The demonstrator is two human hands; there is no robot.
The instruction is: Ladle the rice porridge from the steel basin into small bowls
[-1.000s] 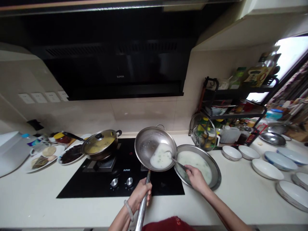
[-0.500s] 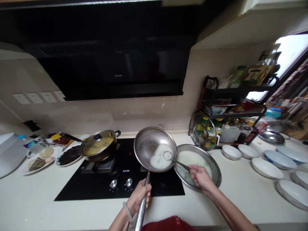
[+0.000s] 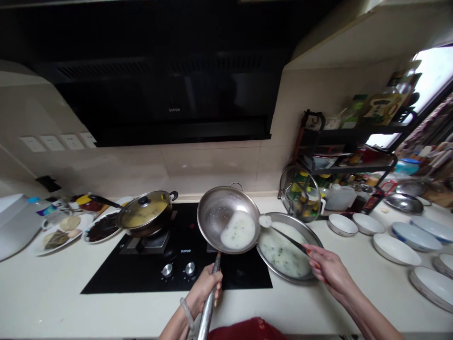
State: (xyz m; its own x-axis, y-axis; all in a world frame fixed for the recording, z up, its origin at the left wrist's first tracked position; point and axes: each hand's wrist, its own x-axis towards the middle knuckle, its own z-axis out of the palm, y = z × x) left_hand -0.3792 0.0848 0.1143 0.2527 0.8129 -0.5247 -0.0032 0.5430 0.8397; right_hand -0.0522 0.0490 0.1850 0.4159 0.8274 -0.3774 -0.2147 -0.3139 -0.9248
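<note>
Holding a metal pan (image 3: 215,213) at centre frame: left hand (image 3: 208,284), bottom centre, fingers wrapped around the long handle (image 3: 207,311), which runs down past the counter's front edge. Right hand (image 3: 327,266), lower right of centre: thumb and fingers pinching the dark end of a ladle (image 3: 265,221).

Ladle: cup carrying white liquid, above the basin's upper left rim and just beside the pan's right rim; contact with either cannot be told.

Pan: above the right part of the black stove (image 3: 141,276); burner contact hidden. White soup (image 3: 239,231) with green bits pooled in its lower right half.

Basin (image 3: 308,231): 1, metal, wide, on the white counter (image 3: 134,314), right of the pan; more white liquid with greens inside. Rims very near each other; touching uncertain.

Lidded pot (image 3: 145,213): 1, left of centre, well apart from the pan; stove glass between, 2 knobs (image 3: 179,270) near the front edge.

Glass lid (image 3: 300,193): upright against the rack (image 3: 354,167), just behind the basin.

Bowls (image 3: 397,249): 7, at frame right.

Room: counter strip along the stove's front edge, crossed by the pan handle; wider counter stretch between basin and bowls, right forearm over its lower part.
</note>
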